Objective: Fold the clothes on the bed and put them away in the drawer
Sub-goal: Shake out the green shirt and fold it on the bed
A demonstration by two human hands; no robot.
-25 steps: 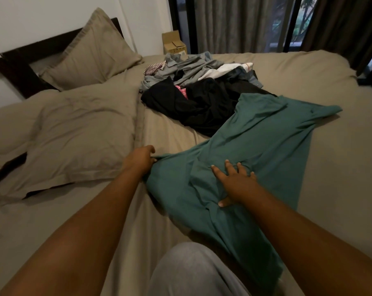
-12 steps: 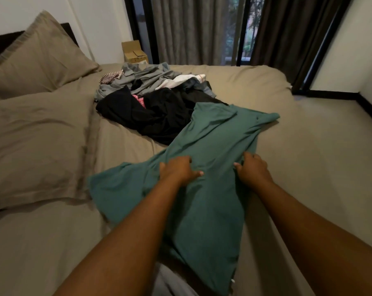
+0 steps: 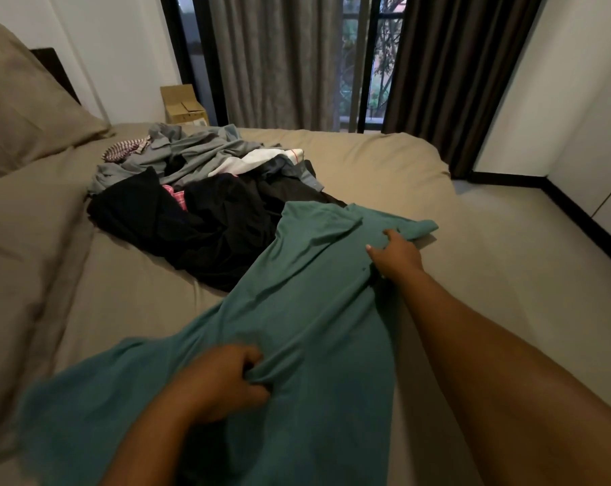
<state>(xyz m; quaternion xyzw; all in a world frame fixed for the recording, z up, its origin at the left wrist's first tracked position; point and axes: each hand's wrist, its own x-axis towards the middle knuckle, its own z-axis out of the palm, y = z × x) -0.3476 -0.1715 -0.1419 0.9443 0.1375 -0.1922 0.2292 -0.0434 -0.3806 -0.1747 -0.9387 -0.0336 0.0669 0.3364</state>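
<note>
A green shirt (image 3: 314,310) lies stretched across the bed (image 3: 419,177), running from the lower left of the frame up toward the middle right. The left hand (image 3: 223,380), low in the frame and slightly blurred, has its fingers (image 3: 251,359) curled into a bunch of the cloth near the shirt's near end. The right hand (image 3: 396,256) grips the shirt's far part beside a sleeve, thumb and fingers closed on a fold. The shirt's far edge lies over a black garment (image 3: 209,226), the nearest piece of an unfolded pile of clothes (image 3: 205,184) in the middle of the frame. The pile also holds a grey garment (image 3: 198,152), a white piece (image 3: 258,159), a bit of pink cloth (image 3: 176,198) and a striped item (image 3: 121,152). Two pillows take the left side, one propped (image 3: 23,100) at the upper left against the headboard (image 3: 55,68), one flat (image 3: 23,240) below it. A cardboard box (image 3: 184,105) stands behind the bed, before the curtains (image 3: 276,57) at the top.
</note>
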